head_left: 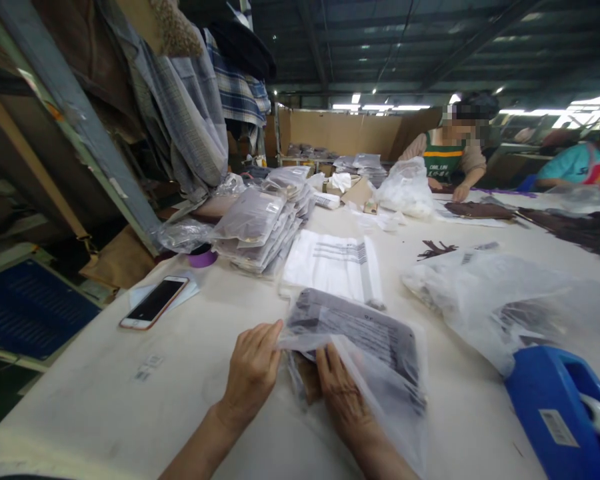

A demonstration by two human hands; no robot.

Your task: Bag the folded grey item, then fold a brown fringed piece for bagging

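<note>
**Plastic bag held open at its mouth, dark garment inside**

Plastic bag [365, 340] lay on the table [190, 387] between our hands, a dark folded garment [353, 327] inside it. Our left hand [253, 373] pinched the bag's open edge between curled fingers. Our right hand [343, 393] lay flat, partly under the film, fingers reaching into the mouth. Beyond our hands sat a stack of filled bags [260, 230]; right of them, a blue tape dispenser [560, 407].
</note>
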